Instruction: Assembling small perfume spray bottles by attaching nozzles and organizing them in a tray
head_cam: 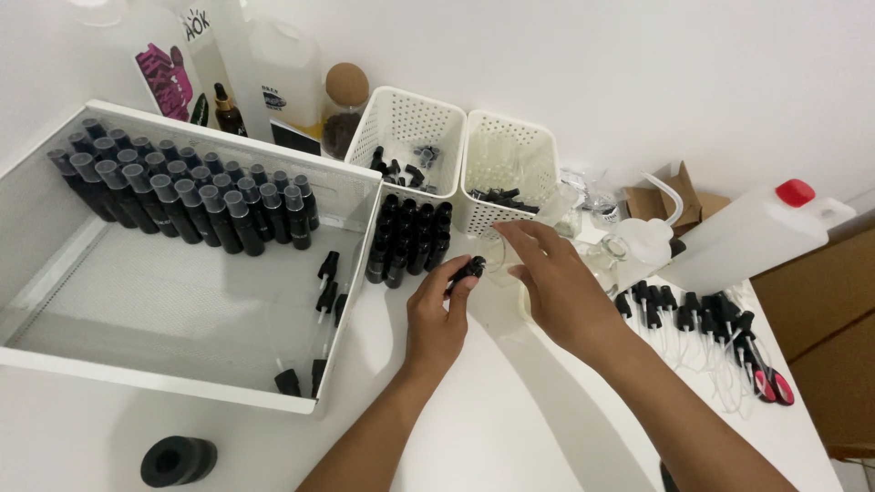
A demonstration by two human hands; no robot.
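From the head camera, the left hand (pixel 437 314) is pinching a small black spray cap (pixel 469 270) in a closed grip near the centre of the white surface (pixel 510 428). The right hand (pixel 556 282), at three o'clock of it, is hovering with fingers loosely spread, holding nothing visible. Black bottles (pixel 410 239) are standing at eleven o'clock, beside the white tray (pixel 182 383).

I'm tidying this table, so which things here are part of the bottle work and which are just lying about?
In use:
left hand, holding small black bottle
right hand
black bottles in tray
spray pump tops

Lying about:
black tape roll
cork-lidded jar
cardboard box
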